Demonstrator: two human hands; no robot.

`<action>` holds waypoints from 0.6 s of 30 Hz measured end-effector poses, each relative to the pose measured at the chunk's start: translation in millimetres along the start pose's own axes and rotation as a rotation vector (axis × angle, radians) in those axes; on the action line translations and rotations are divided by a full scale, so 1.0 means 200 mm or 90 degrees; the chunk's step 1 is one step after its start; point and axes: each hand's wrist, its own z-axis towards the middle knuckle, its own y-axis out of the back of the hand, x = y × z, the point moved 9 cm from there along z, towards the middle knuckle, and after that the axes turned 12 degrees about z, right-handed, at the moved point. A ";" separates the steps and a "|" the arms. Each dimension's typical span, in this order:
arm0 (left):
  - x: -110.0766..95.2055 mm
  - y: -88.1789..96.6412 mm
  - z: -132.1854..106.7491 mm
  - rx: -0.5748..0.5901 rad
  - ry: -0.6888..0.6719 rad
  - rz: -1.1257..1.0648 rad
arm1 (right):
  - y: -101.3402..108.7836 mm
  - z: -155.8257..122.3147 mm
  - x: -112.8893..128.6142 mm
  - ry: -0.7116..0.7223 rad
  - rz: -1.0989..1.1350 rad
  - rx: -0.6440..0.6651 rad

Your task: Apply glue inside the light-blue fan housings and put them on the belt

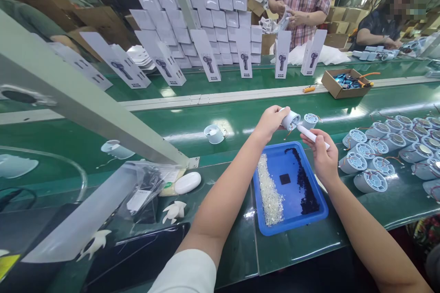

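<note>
My left hand (270, 121) is closed around a small white cylindrical fan housing (291, 119) with thin wires hanging from it, held above the green belt. My right hand (321, 153) grips a white pen-like tool (311, 136) whose tip points into the housing's open end. Just beyond it sits another white housing (310, 120) on the belt. Below my hands lies a blue tray (292, 219) holding a strip of clear small parts (270, 190), a strip of dark small parts (304, 178) and a black square.
Several white housings with wires (388, 149) crowd the belt at right. One housing (213, 133) lies alone at centre. Upright white product boxes (206, 32) stand beyond a divider. A cardboard box of parts (345, 83) is far right. Two other people work across the line. A slanted metal bar (85, 96) crosses left.
</note>
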 end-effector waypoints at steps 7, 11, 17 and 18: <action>0.01 -0.02 0.00 0.015 0.017 0.032 | -0.03 -0.02 0.00 -0.003 -0.013 0.026; 0.00 -0.02 -0.01 -0.033 0.009 0.094 | -0.03 -0.03 0.00 -0.012 -0.074 0.037; -0.04 -0.02 -0.06 -0.167 -0.130 -0.060 | -0.11 -0.06 -0.06 -0.087 -0.243 0.179; -0.04 -0.02 -0.07 -0.184 -0.149 -0.099 | -0.11 -0.07 -0.06 -0.084 -0.247 0.180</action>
